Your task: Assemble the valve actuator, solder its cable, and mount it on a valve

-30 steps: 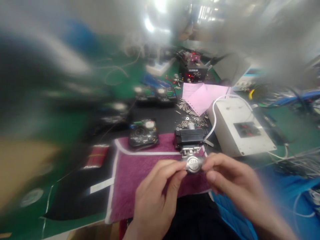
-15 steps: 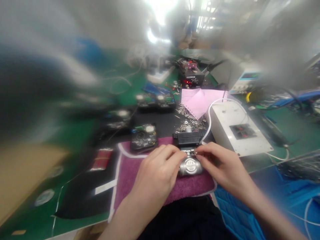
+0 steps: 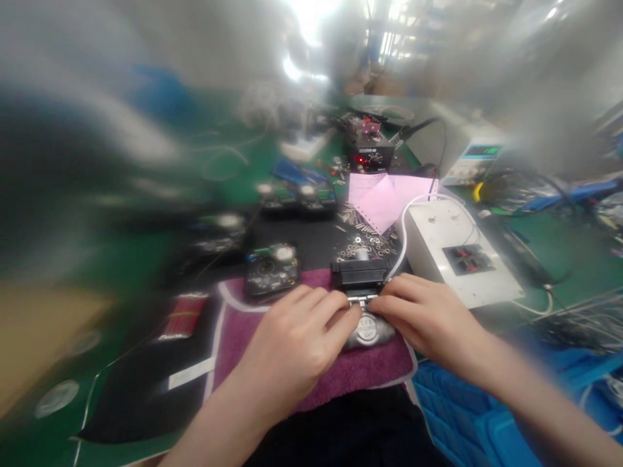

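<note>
A silver metal valve body point(image 3: 366, 328) with raised lettering lies on a purple cloth point(image 3: 335, 384), joined to a black housing point(image 3: 361, 274) behind it. My left hand point(image 3: 304, 331) is closed, its thumb and fingers against the left of the valve's neck. From the other side, my right hand point(image 3: 422, 311) comes in with thumb and fingers pinched together at the neck's right. Whatever small part its fingertips may hold is hidden. Between the two sets of fingertips shows a bright metal bracket point(image 3: 361, 301). A white cable point(image 3: 403, 235) runs from the housing.
Right of the valve stands a white box point(image 3: 438, 240) with a black terminal. Small washers point(image 3: 357, 241) and pins lie behind the housing, near pink paper point(image 3: 379, 201). To the left are a round circuit module point(image 3: 272, 269) and red wires point(image 3: 185, 316). A soldering station point(image 3: 368, 152) stands farther back.
My right fingertips have moved inward, closer to the left ones over the valve's neck. My left fingers are a little more curled. The whole view has shifted slightly.
</note>
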Demonstrator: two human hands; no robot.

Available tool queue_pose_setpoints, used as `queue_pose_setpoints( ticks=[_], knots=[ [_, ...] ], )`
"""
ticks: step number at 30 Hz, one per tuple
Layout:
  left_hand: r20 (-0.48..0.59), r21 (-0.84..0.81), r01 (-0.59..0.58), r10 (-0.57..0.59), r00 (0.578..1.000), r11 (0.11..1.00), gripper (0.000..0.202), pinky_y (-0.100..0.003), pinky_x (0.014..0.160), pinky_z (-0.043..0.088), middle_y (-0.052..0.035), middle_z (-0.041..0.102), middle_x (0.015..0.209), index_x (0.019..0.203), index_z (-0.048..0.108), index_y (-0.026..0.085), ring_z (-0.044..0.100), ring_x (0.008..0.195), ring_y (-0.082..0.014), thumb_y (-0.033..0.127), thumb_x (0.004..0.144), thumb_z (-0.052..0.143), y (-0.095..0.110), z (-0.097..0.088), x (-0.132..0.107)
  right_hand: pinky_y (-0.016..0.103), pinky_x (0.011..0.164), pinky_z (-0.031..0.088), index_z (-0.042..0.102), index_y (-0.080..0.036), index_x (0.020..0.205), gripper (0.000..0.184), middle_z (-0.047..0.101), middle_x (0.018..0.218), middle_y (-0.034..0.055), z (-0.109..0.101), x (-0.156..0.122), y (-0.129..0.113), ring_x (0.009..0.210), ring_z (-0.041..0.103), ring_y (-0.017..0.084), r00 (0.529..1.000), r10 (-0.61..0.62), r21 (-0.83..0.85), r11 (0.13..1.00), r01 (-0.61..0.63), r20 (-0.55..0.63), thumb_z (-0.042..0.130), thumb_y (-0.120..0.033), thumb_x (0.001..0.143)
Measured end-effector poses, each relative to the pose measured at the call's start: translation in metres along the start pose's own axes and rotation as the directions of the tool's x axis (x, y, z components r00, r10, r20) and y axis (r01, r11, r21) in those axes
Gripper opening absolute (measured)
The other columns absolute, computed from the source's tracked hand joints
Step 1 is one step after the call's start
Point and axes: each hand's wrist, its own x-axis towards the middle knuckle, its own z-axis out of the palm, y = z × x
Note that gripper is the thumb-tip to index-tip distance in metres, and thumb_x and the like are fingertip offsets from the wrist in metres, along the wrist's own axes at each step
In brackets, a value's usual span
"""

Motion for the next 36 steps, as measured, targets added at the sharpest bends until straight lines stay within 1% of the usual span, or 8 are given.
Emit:
queue_pose_setpoints(
  ticks=[6, 10, 22, 26, 29, 32, 34, 36],
  knots=[
    [-0.054, 0.053, -0.071, 0.074, 0.996, 0.996, 0.014, -0.041, 0.084, 0.055, -0.0095, 0.074, 0.115, 0.114, 0.073, 0.015, 0.069, 0.101, -0.0244, 0.016, 0.104, 0.064, -0.006, 0.005, -0.004, 0.034, 0.075, 0.040, 0.071, -0.019, 0.124, 0.023, 0.067, 0.117, 0.0088, -0.014, -0.001, 0.003, 0.095, 0.056, 0.021, 0.992, -0.125, -0.181, 0.975, 0.128, 0.028, 0.050, -0.019, 0.114],
    [-0.070, 0.025, -0.084, 0.086, 0.994, 0.996, 0.014, -0.041, 0.085, 0.056, -0.0085, 0.075, 0.117, 0.115, 0.073, 0.015, 0.068, 0.098, -0.0232, 0.016, 0.102, 0.067, -0.009, 0.011, -0.006, 0.035, 0.074, 0.042, 0.069, -0.015, 0.127, 0.024, 0.069, 0.120, 0.0114, -0.018, -0.003, 0.003, 0.093, 0.056, 0.022, 0.979, -0.203, -0.244, 0.948, 0.203, 0.027, 0.050, -0.017, 0.113],
    [-0.128, -0.072, -0.076, 0.066, 0.990, 0.995, 0.013, -0.038, 0.077, 0.050, -0.0056, 0.074, 0.105, 0.114, 0.070, 0.015, 0.065, 0.088, -0.0203, 0.015, 0.101, 0.069, -0.015, 0.019, -0.009, 0.035, 0.078, 0.047, 0.069, -0.016, 0.128, 0.024, 0.069, 0.123, 0.0126, -0.013, -0.004, 0.002, 0.099, 0.061, 0.023, 0.988, -0.137, -0.206, 0.967, 0.150, 0.073, 0.050, -0.015, 0.113],
    [-0.131, -0.081, -0.072, 0.061, 0.990, 0.994, 0.013, -0.036, 0.077, 0.050, -0.0067, 0.075, 0.107, 0.114, 0.071, 0.015, 0.067, 0.089, -0.0204, 0.015, 0.101, 0.068, -0.015, 0.017, -0.009, 0.036, 0.081, 0.049, 0.068, -0.017, 0.132, 0.026, 0.070, 0.121, 0.0121, -0.025, -0.003, 0.000, 0.100, 0.062, 0.023, 0.986, -0.111, -0.155, 0.979, 0.130, 0.127, 0.051, -0.016, 0.112],
    [-0.149, -0.082, -0.068, 0.055, 0.987, 0.994, 0.013, -0.035, 0.076, 0.052, -0.0071, 0.076, 0.107, 0.113, 0.073, 0.015, 0.068, 0.089, -0.0198, 0.015, 0.102, 0.066, -0.015, 0.016, -0.008, 0.034, 0.083, 0.051, 0.069, -0.019, 0.129, 0.022, 0.072, 0.117, 0.0094, -0.044, -0.005, 0.009, 0.098, 0.064, 0.021, 0.990, -0.124, -0.147, 0.980, 0.133, 0.069, 0.061, -0.017, 0.109],
    [-0.162, -0.065, -0.063, 0.052, 0.985, 0.996, 0.012, -0.033, 0.074, 0.051, -0.0071, 0.076, 0.105, 0.111, 0.073, 0.016, 0.068, 0.086, -0.0189, 0.015, 0.104, 0.064, -0.015, 0.017, -0.007, 0.035, 0.084, 0.050, 0.071, -0.019, 0.122, 0.017, 0.073, 0.115, 0.0075, -0.061, -0.004, 0.030, 0.099, 0.065, 0.022, 0.998, -0.062, -0.321, 0.945, 0.056, -0.008, 0.068, -0.021, 0.106],
    [-0.163, -0.059, -0.062, 0.052, 0.985, 0.996, 0.013, -0.033, 0.073, 0.051, -0.0073, 0.076, 0.103, 0.111, 0.074, 0.016, 0.068, 0.085, -0.0187, 0.015, 0.105, 0.062, -0.014, 0.018, -0.006, 0.039, 0.085, 0.050, 0.072, -0.017, 0.120, 0.016, 0.073, 0.117, 0.0100, -0.066, 0.004, 0.047, 0.103, 0.064, 0.027, 0.999, -0.019, -0.473, 0.880, 0.039, 0.048, 0.065, -0.019, 0.105],
    [-0.168, -0.068, -0.059, 0.047, 0.985, 0.996, 0.013, -0.033, 0.073, 0.051, -0.0071, 0.076, 0.102, 0.111, 0.073, 0.016, 0.068, 0.084, -0.0185, 0.015, 0.105, 0.061, -0.014, 0.019, -0.005, 0.042, 0.089, 0.049, 0.071, -0.012, 0.123, 0.021, 0.071, 0.120, 0.0150, -0.065, 0.019, 0.060, 0.109, 0.061, 0.032, 0.983, -0.001, -0.568, 0.816, 0.106, 0.182, 0.061, -0.012, 0.104]
  ],
)
